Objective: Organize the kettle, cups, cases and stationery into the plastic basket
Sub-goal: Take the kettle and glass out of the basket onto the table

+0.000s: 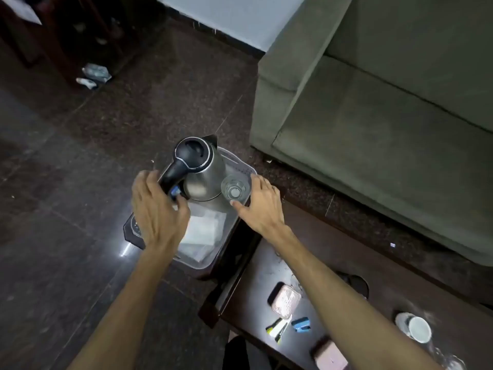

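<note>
A steel kettle with a black lid and handle stands at the far end of the translucent plastic basket. My left hand wraps the lower end of the kettle's handle, thumb under it. A clear glass cup stands upright in the basket beside the kettle, and my right hand holds it between thumb and fingers. White folded paper lies in the basket's near half. On the dark table are a pink case, a second pink case, a blue stapler, markers and a white cup.
The basket rests on a small dark stool at the table's far end. A green sofa stands to the right. Another clear glass sits at the table's near right corner. Crumpled litter lies on the dark tiled floor at the far left.
</note>
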